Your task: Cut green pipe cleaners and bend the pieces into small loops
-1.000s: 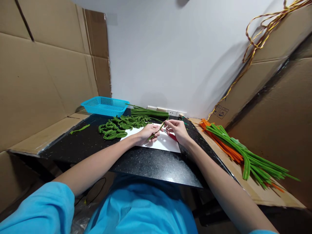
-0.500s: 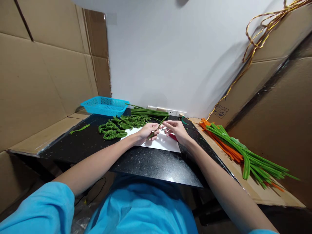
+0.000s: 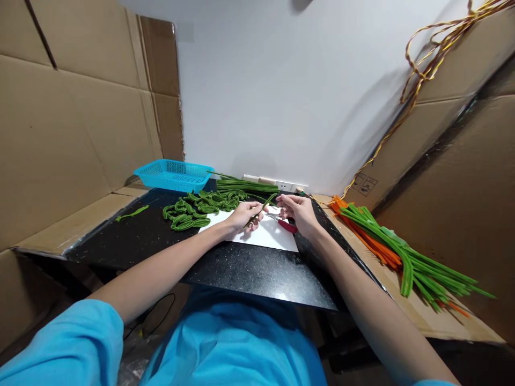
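Observation:
My left hand (image 3: 241, 217) is closed around a dark green pipe cleaner (image 3: 266, 202), which slants up to the right out of the fingers. Just to its right, my right hand (image 3: 300, 213) has thumb and forefinger pinched together, apart from the stem's visible tip. Whether something thin is in that pinch, I cannot make out. Below the right hand lies a red-handled metal tool (image 3: 287, 226), its head partly covered by fingers. Both hands are above a white sheet (image 3: 267, 241). Looped green pipe-cleaner shapes (image 3: 189, 210) are piled to the left, and straight dark green pipe cleaners (image 3: 245, 186) lie behind.
A blue plastic basket (image 3: 174, 182) stands at the table's back left. One light green strip (image 3: 132, 213) lies on the black table (image 3: 249, 273). Bright green pipe cleaners (image 3: 406, 252) and orange ones (image 3: 372, 244) rest on cardboard at right. Twisted wire (image 3: 418, 80) hangs above them.
My right hand has drawn back a little to the right and up from the pipe cleaner, showing more of the red-handled tool. My left hand has hardly moved.

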Motion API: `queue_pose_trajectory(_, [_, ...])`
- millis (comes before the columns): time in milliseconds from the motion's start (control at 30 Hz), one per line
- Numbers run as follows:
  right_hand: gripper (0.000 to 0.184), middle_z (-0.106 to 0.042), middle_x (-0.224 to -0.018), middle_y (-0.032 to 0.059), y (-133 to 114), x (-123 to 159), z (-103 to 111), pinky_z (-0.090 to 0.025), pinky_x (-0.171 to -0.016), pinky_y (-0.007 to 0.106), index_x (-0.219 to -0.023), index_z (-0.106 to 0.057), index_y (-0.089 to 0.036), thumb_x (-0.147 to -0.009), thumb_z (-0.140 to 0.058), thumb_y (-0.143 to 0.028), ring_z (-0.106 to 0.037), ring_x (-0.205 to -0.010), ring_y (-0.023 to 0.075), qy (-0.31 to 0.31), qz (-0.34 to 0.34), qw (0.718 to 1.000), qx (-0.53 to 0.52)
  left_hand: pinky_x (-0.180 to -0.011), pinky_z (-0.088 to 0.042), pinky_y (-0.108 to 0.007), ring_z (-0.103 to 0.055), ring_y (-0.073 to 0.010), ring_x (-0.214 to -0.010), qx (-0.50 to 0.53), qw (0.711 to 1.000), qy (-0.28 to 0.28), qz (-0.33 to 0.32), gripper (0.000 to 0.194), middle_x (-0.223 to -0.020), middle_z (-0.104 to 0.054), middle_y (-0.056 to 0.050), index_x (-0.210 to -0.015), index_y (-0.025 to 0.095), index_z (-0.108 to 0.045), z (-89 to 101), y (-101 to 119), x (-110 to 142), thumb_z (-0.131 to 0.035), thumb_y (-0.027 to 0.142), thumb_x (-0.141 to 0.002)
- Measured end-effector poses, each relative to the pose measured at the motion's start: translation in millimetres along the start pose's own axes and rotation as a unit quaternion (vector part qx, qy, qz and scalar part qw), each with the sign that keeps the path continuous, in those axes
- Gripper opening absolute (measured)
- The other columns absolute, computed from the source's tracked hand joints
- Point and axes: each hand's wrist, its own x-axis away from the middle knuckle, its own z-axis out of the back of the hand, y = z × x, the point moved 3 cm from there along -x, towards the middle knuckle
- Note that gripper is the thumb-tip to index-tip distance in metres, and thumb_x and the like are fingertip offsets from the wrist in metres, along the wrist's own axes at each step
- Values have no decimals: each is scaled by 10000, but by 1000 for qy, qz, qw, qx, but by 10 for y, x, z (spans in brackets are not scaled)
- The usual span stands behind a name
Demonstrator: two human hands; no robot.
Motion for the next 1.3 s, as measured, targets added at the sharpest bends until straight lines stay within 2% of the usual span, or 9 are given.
queue_pose_trajectory(167, [518, -679, -756, 72, -34, 34, -90, -453, -434, 258, -746, -711, -167, -737, -764, -683, -543, -492, 114, -32, -2, 999, 6, -317, -330, -154, -524, -52, -414, -36, 999, -2, -17, 272, -739, -585, 5, -948, 123, -615, -28, 17, 10, -663, 390, -932])
queue_pose_trajectory(300, [534, -617, -616, 33, -66, 72, -140, -423, -424, 261, -641, -656, -176, -719, -777, -690, -502, -448, 110, -40, 18, 998, 37, -324, -353, -157, -552, -56, -426, -58, 998, -8, -30, 265, -771, -597, -8, -960, 110, -628, -18, 4, -8, -669, 370, -931])
queue_pose_trajectory(533, [533, -567, -499, 17, -103, 89, -144, -363, -399, 274, -639, -682, -176, -736, -760, -695, -456, -400, 118, -27, 51, 994, 90, -338, -378, -161, -570, -60, -443, -77, 996, 11, -40, 273, -788, -612, -23, -953, 100, -644, 11, 1, -26, -680, 369, -923])
queue_pose_trajectory(700, [497, -578, -520, 18, -105, 83, -133, -376, -411, 279, -647, -685, -180, -735, -780, -660, -469, -414, 122, -16, 44, 996, 81, -333, -364, -163, -568, -59, -445, -70, 995, 39, -53, 241, -812, -622, -29, -900, 107, -617, 30, 32, -28, -667, 341, -927])
queue_pose_trajectory(900, [497, -587, -551, 20, -47, 29, -46, -410, -405, 264, -685, -708, -177, -701, -806, -665, -494, -429, 118, 8, 26, 999, 44, -332, -365, -165, -565, -55, -443, -79, 992, 67, -78, 244, -826, -639, -31, -969, 98, -625, 74, 36, -52, -672, 333, -925])
queue_pose_trajectory(1067, [506, -676, -718, 59, -47, 38, -89, -447, -406, 257, -774, -744, -168, -691, -810, -663, -537, -464, 116, -21, 2, 1000, 23, -325, -383, -173, -574, -62, -444, -98, 988, 84, -79, 198, -835, -649, -38, -982, 91, -639, 84, 23, -54, -673, 277, -924])
queue_pose_trajectory(1200, [443, -681, -720, 59, -66, 68, -159, -439, -413, 262, -757, -742, -164, -688, -843, -590, -530, -452, 109, -37, 29, 998, 41, -324, -389, -173, -594, -74, -450, -111, 988, 72, -72, 218, -819, -658, -43, -961, 91, -643, 73, 18, -46, -705, 291, -902])
queue_pose_trajectory(1300, [423, -667, -667, 49, -61, 63, -149, -415, -404, 260, -738, -739, -164, -688, -843, -571, -510, -434, 106, -15, 46, 997, 56, -320, -389, -177, -597, -81, -442, -109, 990, 63, -65, 204, -806, -658, -44, -928, 93, -634, 61, 22, -39, -689, 289, -913])
